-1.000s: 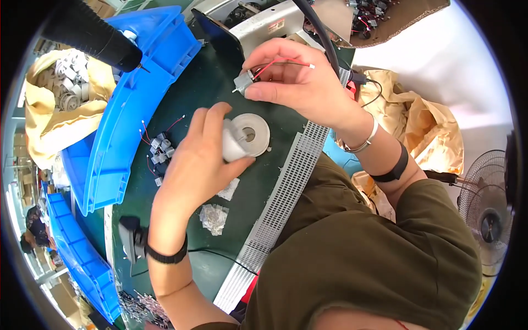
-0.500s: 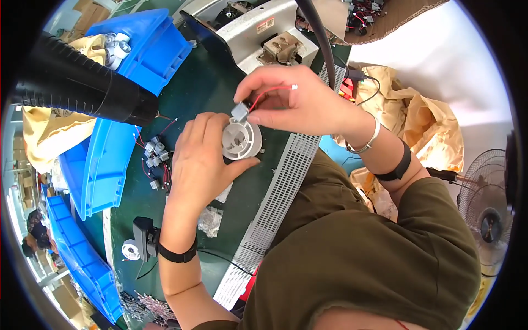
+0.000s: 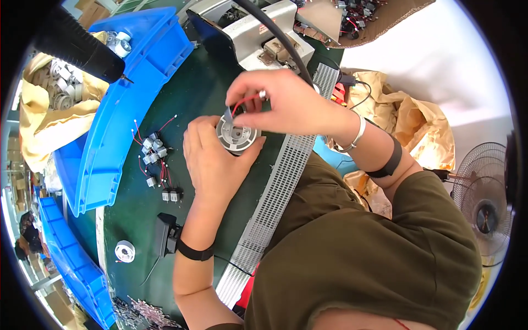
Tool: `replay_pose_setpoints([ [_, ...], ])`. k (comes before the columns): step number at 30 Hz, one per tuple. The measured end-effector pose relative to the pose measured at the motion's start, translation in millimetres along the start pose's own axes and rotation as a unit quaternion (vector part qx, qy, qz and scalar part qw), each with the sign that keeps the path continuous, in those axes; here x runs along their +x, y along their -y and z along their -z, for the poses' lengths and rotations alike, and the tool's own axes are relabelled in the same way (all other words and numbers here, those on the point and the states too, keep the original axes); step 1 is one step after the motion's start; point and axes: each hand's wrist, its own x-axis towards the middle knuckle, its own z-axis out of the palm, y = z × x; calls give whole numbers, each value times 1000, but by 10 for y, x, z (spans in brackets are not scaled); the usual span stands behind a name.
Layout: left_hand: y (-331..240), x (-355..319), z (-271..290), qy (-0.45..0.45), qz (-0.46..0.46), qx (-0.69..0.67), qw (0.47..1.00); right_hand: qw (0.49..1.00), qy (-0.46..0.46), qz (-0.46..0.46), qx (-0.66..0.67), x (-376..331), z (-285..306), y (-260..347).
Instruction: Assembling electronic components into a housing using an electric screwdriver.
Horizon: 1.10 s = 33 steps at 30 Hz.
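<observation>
My left hand (image 3: pixel 212 157) curls round a round white plastic housing (image 3: pixel 237 142), its thumb along the near right side. Above it, my right hand (image 3: pixel 275 102) pinches a small grey motor (image 3: pixel 229 116) between thumb and fingers. The motor's lower end is at the housing's upper left part; how deep it sits I cannot tell. Red wires (image 3: pixel 245 100) with a white plug loop up over my right fingers. On the green table left of my left hand lies a loose group of small motors (image 3: pixel 154 148) with red wires.
A black power screwdriver (image 3: pixel 93 52) hangs at upper left over blue bins (image 3: pixel 146 60) of white parts. Another white housing (image 3: pixel 125 251) lies at lower left. A metal fixture (image 3: pixel 269 33) stands at the back, and a perforated metal strip (image 3: pixel 275 192) runs along the table edge.
My right hand has moved slightly left and down, bringing the motor over the housing. My left hand and the housing have turned a little. The hanging screwdriver has swung up and left.
</observation>
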Motion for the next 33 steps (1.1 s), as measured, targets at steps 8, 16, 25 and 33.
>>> replay_pose_setpoints([
  [8, 72, -122, -67, 45, 60, -106, 992, 999, 41, -12, -12, -35, -26, -123],
  [16, 117, -105, -119, -9, -20, -158, 987, 964, 28, 156, -213, -10, -128, -179],
  [25, 207, -360, 34, -54, -86, -109, 989, 980, -100, 170, 27, 234, 126, 264],
  [33, 155, -280, -27, -15, -158, -11, 987, 913, -254, 306, 88, 1538, -138, 819],
])
